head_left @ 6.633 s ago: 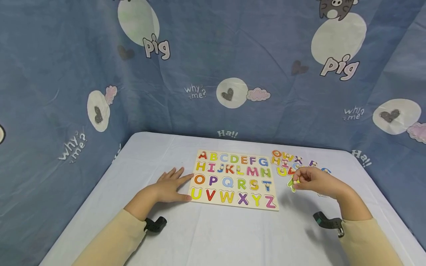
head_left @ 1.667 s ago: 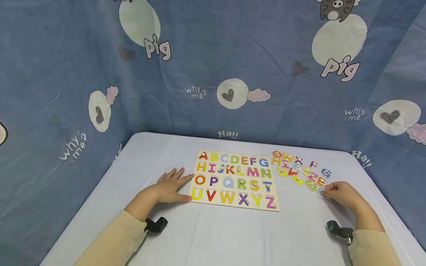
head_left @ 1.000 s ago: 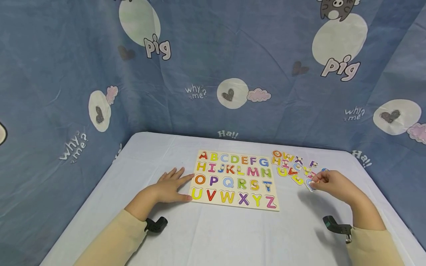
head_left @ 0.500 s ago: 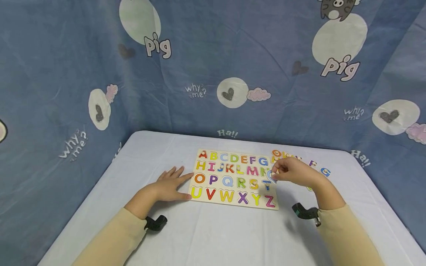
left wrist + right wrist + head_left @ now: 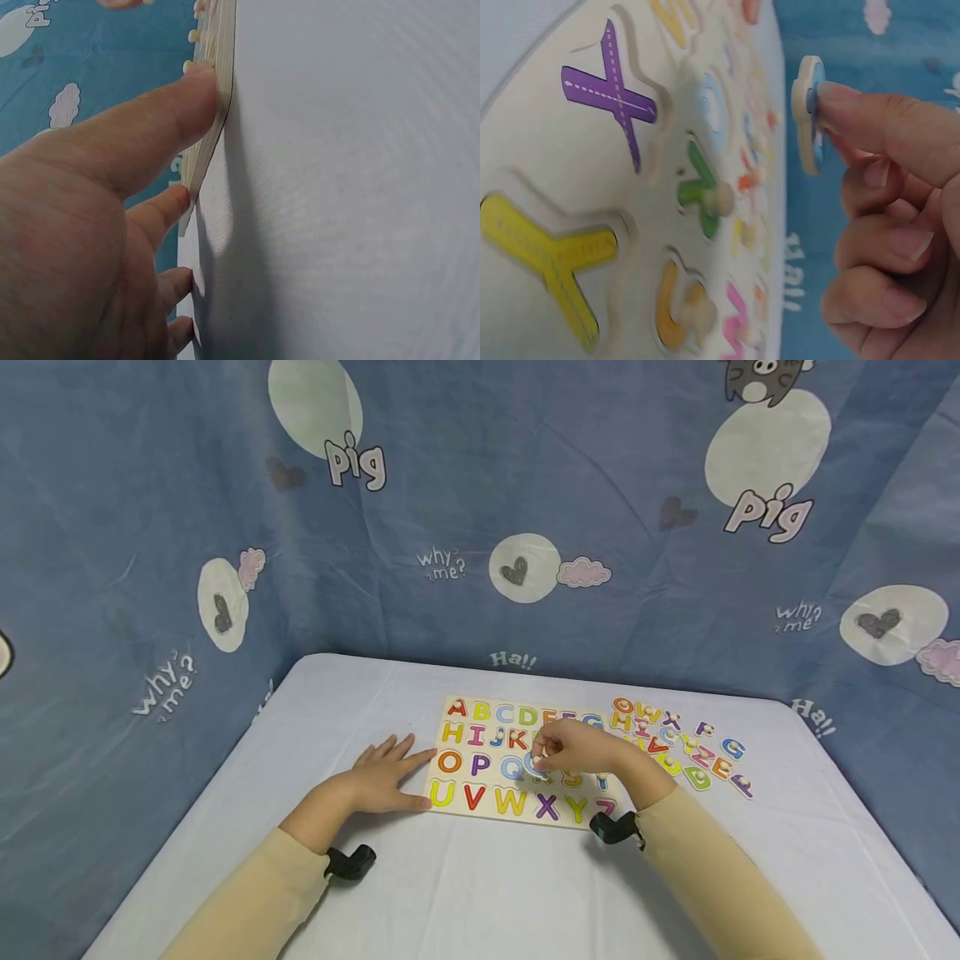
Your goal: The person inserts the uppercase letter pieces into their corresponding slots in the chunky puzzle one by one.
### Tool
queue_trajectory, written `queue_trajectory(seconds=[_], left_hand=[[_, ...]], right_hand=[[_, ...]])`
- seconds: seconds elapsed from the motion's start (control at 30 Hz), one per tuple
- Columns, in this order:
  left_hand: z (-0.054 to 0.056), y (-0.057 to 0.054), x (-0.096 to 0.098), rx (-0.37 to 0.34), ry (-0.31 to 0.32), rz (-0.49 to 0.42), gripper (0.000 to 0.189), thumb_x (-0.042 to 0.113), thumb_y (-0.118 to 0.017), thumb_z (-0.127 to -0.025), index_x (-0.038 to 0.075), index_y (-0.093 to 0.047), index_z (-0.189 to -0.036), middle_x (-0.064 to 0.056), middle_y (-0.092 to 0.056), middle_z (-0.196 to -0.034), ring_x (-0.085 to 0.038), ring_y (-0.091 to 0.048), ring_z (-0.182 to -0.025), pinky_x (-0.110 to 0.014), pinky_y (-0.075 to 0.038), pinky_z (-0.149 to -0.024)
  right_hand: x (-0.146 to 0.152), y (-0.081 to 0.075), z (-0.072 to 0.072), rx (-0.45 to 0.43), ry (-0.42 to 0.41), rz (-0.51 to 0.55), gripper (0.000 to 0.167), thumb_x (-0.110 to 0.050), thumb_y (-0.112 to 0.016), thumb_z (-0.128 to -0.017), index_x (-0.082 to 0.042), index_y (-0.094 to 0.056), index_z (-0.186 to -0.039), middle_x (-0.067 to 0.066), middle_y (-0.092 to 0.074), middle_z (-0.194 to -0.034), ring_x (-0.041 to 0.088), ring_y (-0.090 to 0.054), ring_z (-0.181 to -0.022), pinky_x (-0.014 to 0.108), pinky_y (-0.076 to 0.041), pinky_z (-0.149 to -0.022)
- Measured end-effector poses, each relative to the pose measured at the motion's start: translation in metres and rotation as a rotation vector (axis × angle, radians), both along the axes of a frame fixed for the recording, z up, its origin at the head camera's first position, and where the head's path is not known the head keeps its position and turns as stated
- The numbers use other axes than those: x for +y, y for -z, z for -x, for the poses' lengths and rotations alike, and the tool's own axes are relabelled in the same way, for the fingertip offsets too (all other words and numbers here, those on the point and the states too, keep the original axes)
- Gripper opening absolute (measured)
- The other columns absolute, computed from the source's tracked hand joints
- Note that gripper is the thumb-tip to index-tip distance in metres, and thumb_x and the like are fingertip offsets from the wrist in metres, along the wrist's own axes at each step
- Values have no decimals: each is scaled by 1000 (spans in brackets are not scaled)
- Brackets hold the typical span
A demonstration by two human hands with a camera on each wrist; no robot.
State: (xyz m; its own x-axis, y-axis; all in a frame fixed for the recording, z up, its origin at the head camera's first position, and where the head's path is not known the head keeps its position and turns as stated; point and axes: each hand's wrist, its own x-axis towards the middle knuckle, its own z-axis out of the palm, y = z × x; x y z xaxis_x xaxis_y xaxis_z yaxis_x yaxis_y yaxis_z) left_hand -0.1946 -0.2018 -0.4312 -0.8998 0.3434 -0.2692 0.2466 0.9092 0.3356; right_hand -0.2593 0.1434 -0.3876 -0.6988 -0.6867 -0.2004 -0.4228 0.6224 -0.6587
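Note:
A wooden alphabet board (image 5: 491, 817) lies on the table with printed letter slots; some, such as A, J and K, hold knobbed letters. My left hand (image 5: 381, 781) rests flat at its left side, fingers spread. In the left wrist view its thumb (image 5: 161, 120) and index fingertip touch the board's edge. My right hand (image 5: 577, 752) pinches a light blue letter piece (image 5: 808, 116), which looks like the Q, between thumb and index finger, the other fingers curled. It is held above the board, just right of the printed Q slot (image 5: 512, 767).
Several loose knobbed letters lie right of the board, among them a blue G (image 5: 732, 748), a green D (image 5: 698, 778) and a purple P (image 5: 741, 786). A blue patterned cloth (image 5: 450, 627) hangs behind the white table (image 5: 480, 893).
My right hand picked the light blue letter from the loose pieces' near edge and carried it left over the board. The purple P came into sight. My left hand stayed put.

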Motion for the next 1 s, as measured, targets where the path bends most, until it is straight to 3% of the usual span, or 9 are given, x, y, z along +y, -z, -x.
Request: queue_trajectory(seconds=[0.27,0.53,0.67,0.77,0.9,1.0], left_hand=[[0,1,0,-3,-4,6,92,65,-67,-83,23,-34,-158,-20,-16,-165,-47,-6,-150,-65,-5,-118],[1,2,2,-1,-3,6,92,66,-67,-82,23,-35,-157,-21,-16,-165,-47,-6,-150,-65,-5,-118],[1,0,2,4,-8,8,92,65,-68,-83,22,-35,-157,-21,-16,-165,-47,-6,-150,-66,-5,-118],[0,-2,3,4,-9,7,91,64,-68,-83,22,-36,-157,-22,-17,-164,-48,-7,-150,-66,-5,-118],[-1,-3,3,1,-6,7,91,64,-68,-83,21,-35,-157,-22,-17,-164,-48,-7,-150,-67,-6,-117],[-1,-2,3,2,-3,9,91,63,-68,-83,21,-35,-157,-22,-17,-164,-48,-7,-150,-67,-6,-117]], right_hand=[[-29,19,15,-3,-31,-23,7,-18,-72,-94,-15,-66,-93,-3,-48,-70,11,-46,-66,27,-38,-62],[-41,28,13,10,18,-125,8,-20,-73,-94,-17,-66,-92,-1,-54,-75,12,-49,-68,26,-39,-64],[-42,25,9,26,52,-138,8,-22,-74,-93,-18,-66,-93,0,-56,-78,13,-50,-70,28,-40,-66],[-35,19,5,50,84,-129,12,-22,-73,-94,-16,-67,-103,1,-57,-82,15,-51,-72,29,-43,-66],[-10,2,-1,85,107,-83,20,-20,-71,-95,-11,-67,-112,4,-55,-82,16,-49,-69,31,-43,-63],[14,-11,-7,103,118,-44,17,-18,-71,-94,-9,-68,-108,3,-49,-75,15,-45,-64,31,-40,-60]])
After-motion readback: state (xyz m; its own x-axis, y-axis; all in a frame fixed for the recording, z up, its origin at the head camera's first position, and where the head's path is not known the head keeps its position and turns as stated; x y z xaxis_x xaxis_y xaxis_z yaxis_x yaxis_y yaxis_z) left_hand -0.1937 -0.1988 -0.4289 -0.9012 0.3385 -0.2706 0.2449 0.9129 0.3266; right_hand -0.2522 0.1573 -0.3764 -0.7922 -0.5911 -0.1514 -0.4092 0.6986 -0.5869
